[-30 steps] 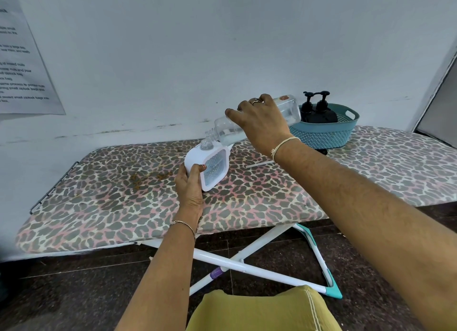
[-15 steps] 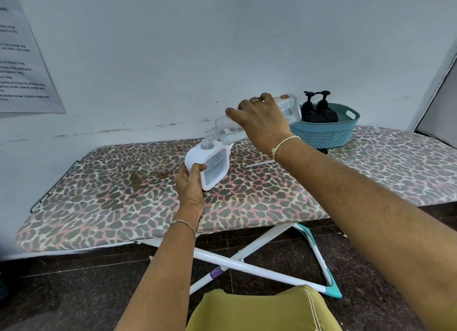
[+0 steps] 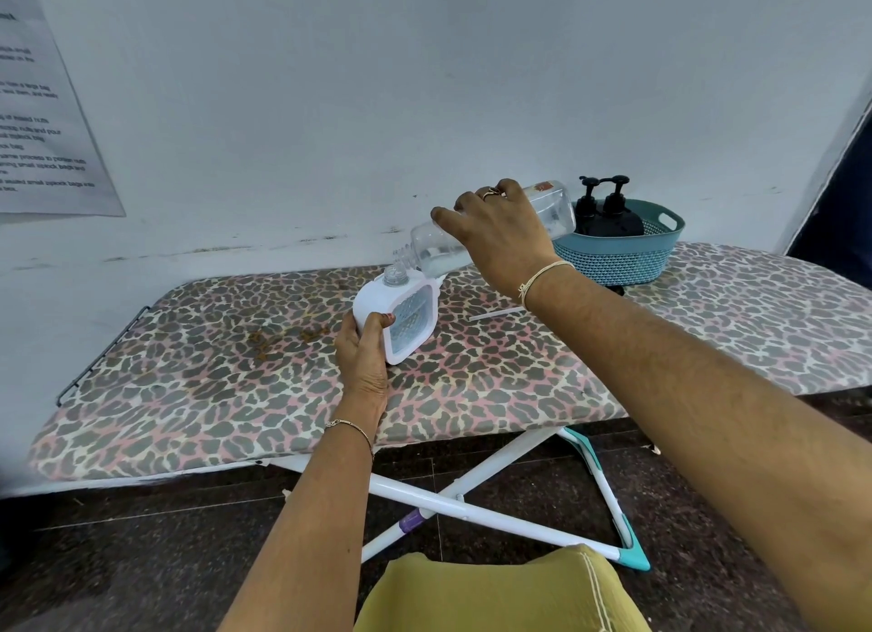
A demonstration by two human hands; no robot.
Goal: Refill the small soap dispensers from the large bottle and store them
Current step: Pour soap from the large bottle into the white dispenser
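Note:
My right hand [image 3: 495, 235] grips a large clear bottle [image 3: 436, 251] from above, tilted with its open mouth down to the left, just above the neck of a small white dispenser [image 3: 396, 313]. My left hand [image 3: 363, 353] holds that dispenser by its near left side, tilted on the leopard-print board [image 3: 236, 381]. The dispenser has no pump on its neck. Two black pump dispensers [image 3: 608, 216] stand in a teal basket [image 3: 623, 258] at the back right.
A thin white tube [image 3: 495, 313] lies on the board behind the dispenser. The board stands against a white wall, with a printed sheet [image 3: 42, 112] taped at the left. White crossed legs [image 3: 472, 499] show under the board on a dark floor.
The large bottle's mouth has lifted slightly off the dispenser's neck. My left hand and the dispenser have stayed where they were.

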